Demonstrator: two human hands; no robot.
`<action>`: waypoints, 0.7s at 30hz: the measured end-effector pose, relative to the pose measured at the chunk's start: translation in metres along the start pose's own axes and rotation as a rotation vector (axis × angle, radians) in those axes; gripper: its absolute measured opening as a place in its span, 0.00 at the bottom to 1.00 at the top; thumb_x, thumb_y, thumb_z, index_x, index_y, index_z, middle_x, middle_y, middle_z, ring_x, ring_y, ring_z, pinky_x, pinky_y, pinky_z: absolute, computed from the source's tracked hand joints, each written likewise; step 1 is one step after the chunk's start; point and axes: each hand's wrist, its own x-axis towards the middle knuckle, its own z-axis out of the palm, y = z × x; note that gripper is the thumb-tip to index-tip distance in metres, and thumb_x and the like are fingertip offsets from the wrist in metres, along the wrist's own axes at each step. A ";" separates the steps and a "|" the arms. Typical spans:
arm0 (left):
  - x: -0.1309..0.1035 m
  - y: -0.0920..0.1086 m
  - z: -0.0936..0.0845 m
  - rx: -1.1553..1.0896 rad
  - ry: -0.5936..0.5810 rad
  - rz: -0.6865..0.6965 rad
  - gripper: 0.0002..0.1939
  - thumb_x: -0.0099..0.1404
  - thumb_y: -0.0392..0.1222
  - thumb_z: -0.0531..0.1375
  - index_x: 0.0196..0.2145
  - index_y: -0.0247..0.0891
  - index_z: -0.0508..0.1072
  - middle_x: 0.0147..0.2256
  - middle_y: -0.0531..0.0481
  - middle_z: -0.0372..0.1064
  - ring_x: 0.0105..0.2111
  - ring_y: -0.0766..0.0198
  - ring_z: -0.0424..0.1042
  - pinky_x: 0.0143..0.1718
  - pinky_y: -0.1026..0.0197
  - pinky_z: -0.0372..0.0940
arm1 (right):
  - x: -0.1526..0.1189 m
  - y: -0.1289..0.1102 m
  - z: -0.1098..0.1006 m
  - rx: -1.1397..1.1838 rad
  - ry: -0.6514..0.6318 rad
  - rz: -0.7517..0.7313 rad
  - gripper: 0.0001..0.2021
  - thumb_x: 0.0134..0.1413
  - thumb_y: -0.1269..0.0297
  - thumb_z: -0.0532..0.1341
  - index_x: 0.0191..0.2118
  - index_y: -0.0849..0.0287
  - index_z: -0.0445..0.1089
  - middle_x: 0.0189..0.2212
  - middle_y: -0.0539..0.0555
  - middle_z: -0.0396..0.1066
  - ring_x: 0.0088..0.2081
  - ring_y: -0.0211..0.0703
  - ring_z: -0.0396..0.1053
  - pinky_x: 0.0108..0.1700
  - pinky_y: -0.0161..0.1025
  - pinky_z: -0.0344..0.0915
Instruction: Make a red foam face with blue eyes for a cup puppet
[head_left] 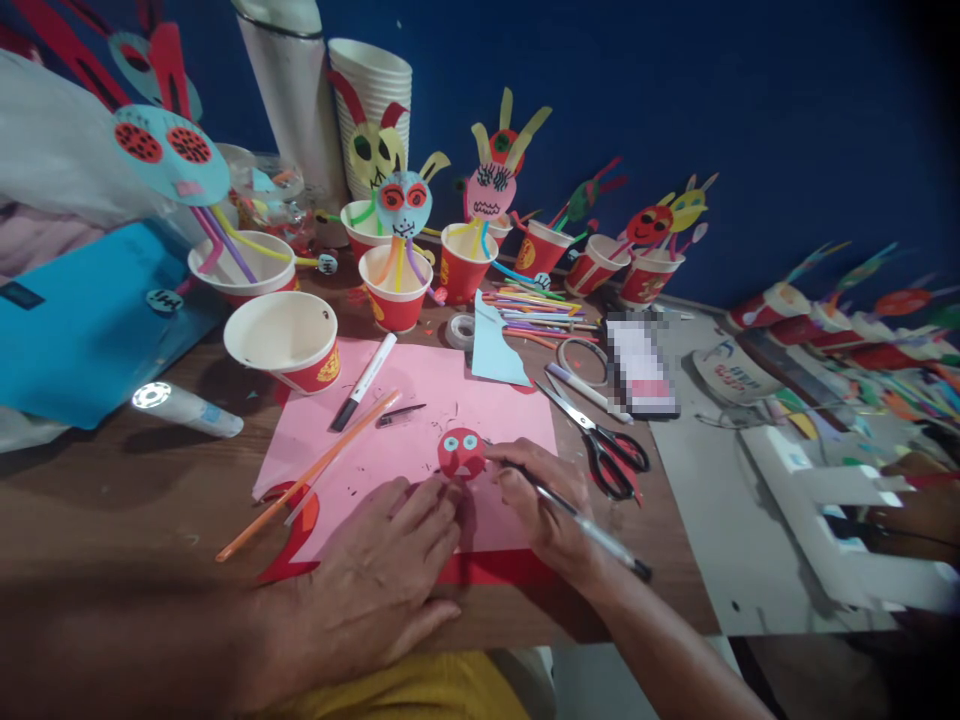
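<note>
A small red paper circle [469, 461] with two pale blue eyes and a small pale triangle lies on the pink paper sheet [510, 400]. My left hand [390, 560] rests flat on the sheet, fingers spread, fingertips at the circle's lower left edge. Gripped in my right hand [547, 500] is a black-and-clear pen [592, 528], its tip by the circle's right side. A capped marker [364, 383], a small black cap [401, 414] and an orange straw [307, 475] lie across the sheet's left part. Red paper [495, 568] shows beneath the sheet.
Black-handled scissors [600, 440] and a phone [641, 365] lie to the right. An empty paper cup [281, 342] stands at the left, with a glue bottle [187, 408] in front. Behind are straws [540, 312], a tape roll [460, 331] and several cups with paper figures [394, 285].
</note>
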 end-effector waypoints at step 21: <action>-0.001 -0.001 0.002 -0.022 -0.008 -0.003 0.31 0.65 0.59 0.47 0.54 0.31 0.64 0.55 0.42 0.61 0.58 0.47 0.50 0.54 0.49 0.44 | 0.003 0.004 0.013 0.398 -0.006 0.442 0.07 0.53 0.63 0.60 0.37 0.58 0.64 0.27 0.49 0.72 0.29 0.38 0.71 0.31 0.33 0.67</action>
